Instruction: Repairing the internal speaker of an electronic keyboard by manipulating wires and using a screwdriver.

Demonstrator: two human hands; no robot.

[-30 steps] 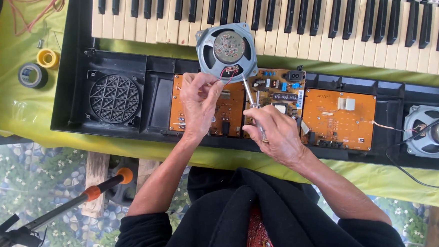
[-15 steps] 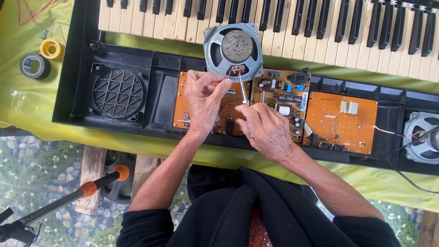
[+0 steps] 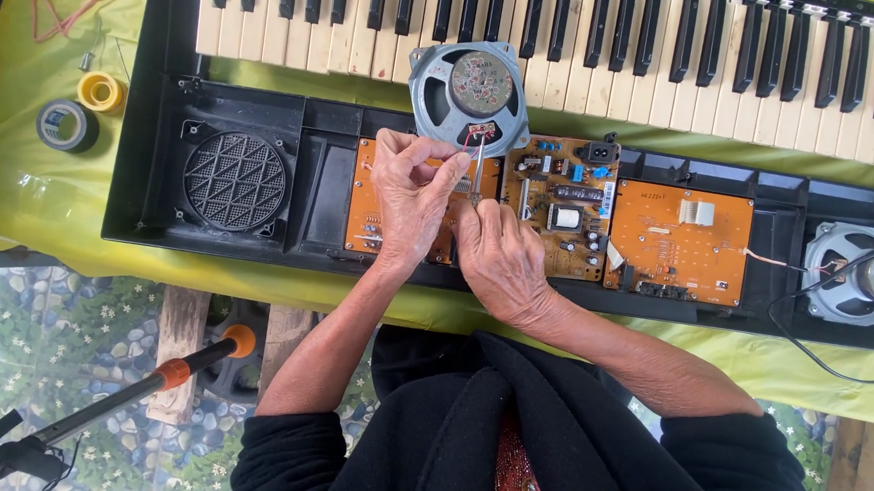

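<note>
An opened electronic keyboard (image 3: 250,96) lies on a yellow-green cloth. A loose round grey speaker (image 3: 467,94) rests on its edge, magnet side up. My left hand (image 3: 411,192) pinches a thin wire running from the speaker's terminals. My right hand (image 3: 500,257) holds a slim metal tool (image 3: 477,176), its tip pointing up at those terminals. Both hands lie over an orange circuit board (image 3: 367,194), with a brown component board (image 3: 566,204) just to the right.
A second orange board (image 3: 686,242) and a mounted speaker (image 3: 857,273) with a black cable sit at right. A speaker grille (image 3: 234,181) is at left. Two tape rolls (image 3: 81,110) lie on the cloth. An orange-jointed stand (image 3: 116,397) crosses below the table edge.
Both hands have moved closer together and up toward the speaker's terminals; the left hand's fingers have closed on the wire, and the tool tip has risen to meet it.
</note>
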